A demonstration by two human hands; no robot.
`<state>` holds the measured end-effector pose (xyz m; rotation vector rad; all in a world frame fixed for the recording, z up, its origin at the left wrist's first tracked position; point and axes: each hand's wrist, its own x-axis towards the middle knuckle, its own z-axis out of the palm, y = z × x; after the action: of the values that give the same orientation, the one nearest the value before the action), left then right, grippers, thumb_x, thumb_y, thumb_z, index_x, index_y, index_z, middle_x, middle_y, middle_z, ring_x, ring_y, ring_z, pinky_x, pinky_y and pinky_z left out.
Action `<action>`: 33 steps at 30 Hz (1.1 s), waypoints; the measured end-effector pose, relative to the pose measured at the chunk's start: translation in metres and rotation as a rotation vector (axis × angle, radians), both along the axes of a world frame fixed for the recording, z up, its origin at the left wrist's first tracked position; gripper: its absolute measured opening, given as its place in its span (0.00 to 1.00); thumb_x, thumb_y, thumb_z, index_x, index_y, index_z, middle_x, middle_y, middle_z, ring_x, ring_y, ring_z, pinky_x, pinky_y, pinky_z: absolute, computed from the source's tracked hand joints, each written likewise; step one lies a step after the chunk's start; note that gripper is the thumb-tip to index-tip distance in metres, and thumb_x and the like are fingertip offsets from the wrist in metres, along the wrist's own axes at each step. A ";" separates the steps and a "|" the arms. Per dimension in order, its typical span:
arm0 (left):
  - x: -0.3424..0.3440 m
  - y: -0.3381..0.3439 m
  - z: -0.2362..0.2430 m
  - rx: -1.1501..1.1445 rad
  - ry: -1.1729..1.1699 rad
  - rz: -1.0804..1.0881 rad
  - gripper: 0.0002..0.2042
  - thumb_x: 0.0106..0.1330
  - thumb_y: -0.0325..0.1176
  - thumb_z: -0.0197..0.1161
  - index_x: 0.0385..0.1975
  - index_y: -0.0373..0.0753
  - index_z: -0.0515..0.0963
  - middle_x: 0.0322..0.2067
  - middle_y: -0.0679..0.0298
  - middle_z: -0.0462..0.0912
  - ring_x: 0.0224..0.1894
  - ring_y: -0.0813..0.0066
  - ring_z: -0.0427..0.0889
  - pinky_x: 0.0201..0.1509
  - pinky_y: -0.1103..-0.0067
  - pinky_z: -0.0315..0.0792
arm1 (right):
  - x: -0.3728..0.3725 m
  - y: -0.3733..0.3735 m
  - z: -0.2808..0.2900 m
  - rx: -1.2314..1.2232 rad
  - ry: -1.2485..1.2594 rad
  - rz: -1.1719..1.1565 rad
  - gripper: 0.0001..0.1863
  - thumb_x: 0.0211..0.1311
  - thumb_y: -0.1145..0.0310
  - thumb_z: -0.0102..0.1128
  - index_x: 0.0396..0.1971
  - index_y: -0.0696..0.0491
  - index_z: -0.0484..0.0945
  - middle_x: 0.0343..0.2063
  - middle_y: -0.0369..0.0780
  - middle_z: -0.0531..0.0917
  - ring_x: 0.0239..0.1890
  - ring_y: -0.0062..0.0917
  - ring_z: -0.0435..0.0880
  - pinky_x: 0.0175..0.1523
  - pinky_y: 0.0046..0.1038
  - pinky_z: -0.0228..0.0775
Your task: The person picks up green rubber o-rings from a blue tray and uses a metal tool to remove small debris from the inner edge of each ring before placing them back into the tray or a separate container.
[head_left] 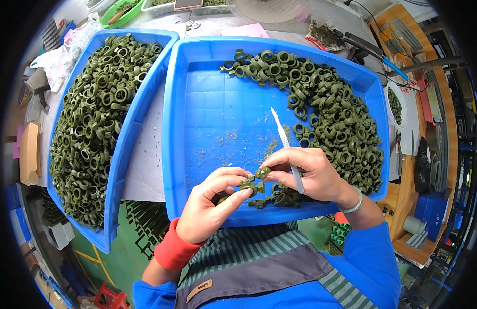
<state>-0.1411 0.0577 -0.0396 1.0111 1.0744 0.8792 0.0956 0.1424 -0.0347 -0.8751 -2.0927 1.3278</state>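
Observation:
Over the near edge of a blue tray (175, 134), my two hands are close together. My left hand (210, 198) is closed, pinching dark green ring-shaped parts (250, 186) between thumb and fingers; how many it holds I cannot tell. In my right hand (314, 172) a scalpel (282, 133) with a pale handle lies between the fingers, its blade pointing away from me. The right thumb and index finger also pinch a small green part (262, 173) against those in the left. More loose green ring parts (287, 196) lie just under my right hand.
A heap of green ring parts (346, 129) fills the tray's right side and far edge; green shavings (231, 141) dot its floor. Left stands a second blue tray (138, 123) full of such parts. A phone (188, 4) and a blue-handled tool (394, 68) are beyond the trays.

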 end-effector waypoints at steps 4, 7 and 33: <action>0.001 -0.001 -0.004 0.171 0.166 -0.001 0.09 0.66 0.26 0.67 0.44 0.32 0.82 0.46 0.57 0.80 0.45 0.73 0.80 0.49 0.79 0.76 | 0.000 0.000 -0.003 0.063 -0.015 0.016 0.11 0.58 0.73 0.71 0.40 0.57 0.83 0.32 0.41 0.86 0.33 0.26 0.88 0.39 0.26 0.80; 0.001 -0.001 -0.004 0.171 0.180 -0.008 0.09 0.66 0.26 0.67 0.44 0.32 0.82 0.45 0.57 0.80 0.44 0.72 0.80 0.48 0.78 0.75 | -0.001 0.001 -0.002 0.074 -0.015 0.023 0.11 0.58 0.74 0.71 0.41 0.57 0.82 0.33 0.41 0.86 0.34 0.26 0.88 0.39 0.26 0.80; 0.006 -0.005 0.000 0.313 0.374 0.028 0.18 0.61 0.15 0.60 0.47 0.41 0.86 0.31 0.64 0.80 0.30 0.79 0.78 0.35 0.82 0.73 | 0.002 -0.006 -0.002 0.145 -0.141 0.180 0.14 0.50 0.73 0.77 0.34 0.56 0.79 0.38 0.44 0.85 0.37 0.33 0.87 0.40 0.30 0.80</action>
<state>-0.1352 0.0531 -0.0393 1.4661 1.2889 0.9203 0.0977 0.1362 -0.0370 -0.7527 -2.3922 1.2131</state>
